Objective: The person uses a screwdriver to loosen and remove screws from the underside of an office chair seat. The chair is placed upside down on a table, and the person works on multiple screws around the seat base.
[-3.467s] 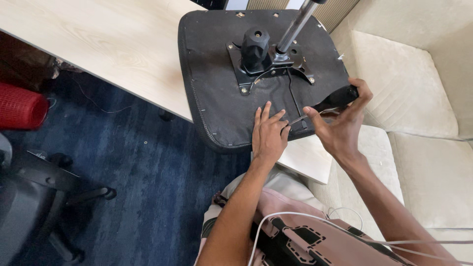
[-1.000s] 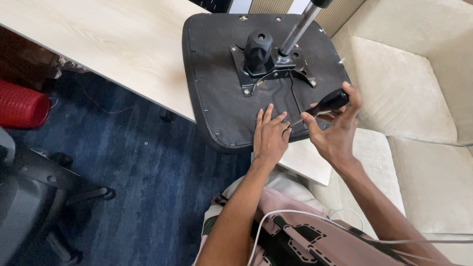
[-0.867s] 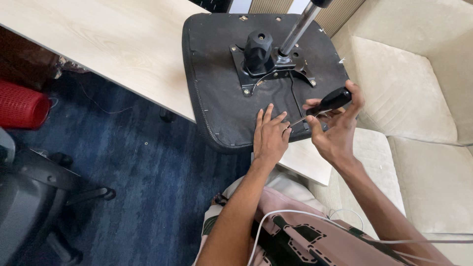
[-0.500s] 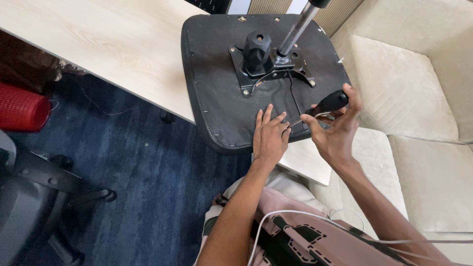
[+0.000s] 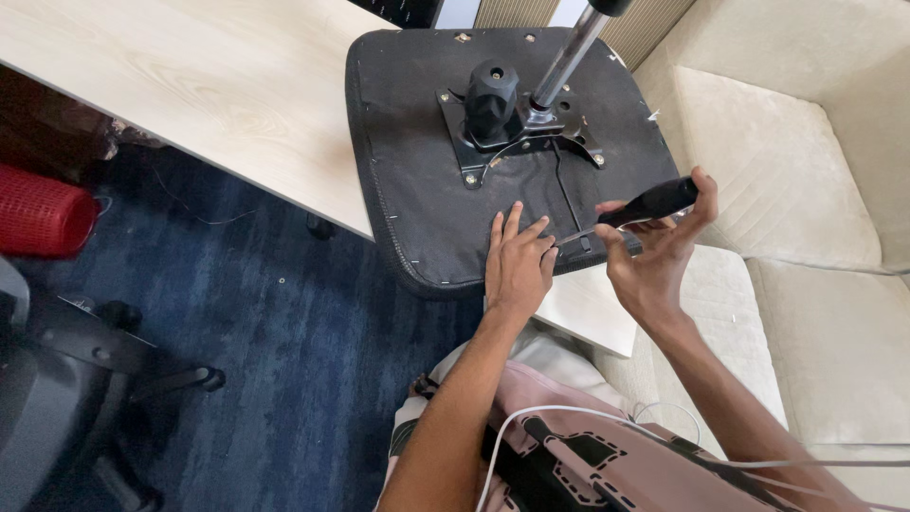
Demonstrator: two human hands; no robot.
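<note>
**Screwdriver handle swinging right**

Rightward goes the handle: I'm watching my right hand (image 5: 654, 251) gripping the black screwdriver (image 5: 645, 206), tip near the seat's (image 5: 427, 190) front edge. Left hand (image 5: 518, 261) is pressing flat, fingers spread. Seat is overhanging the table (image 5: 190, 85).

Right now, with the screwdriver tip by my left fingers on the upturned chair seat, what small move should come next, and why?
Probably turn the handle a little more while the left hand holds flat. The right hand grips the black handle of the screwdriver, whose thin shaft slants down to the black seat underside right beside the left fingertips. What the tip sits on is too small to tell.
</note>
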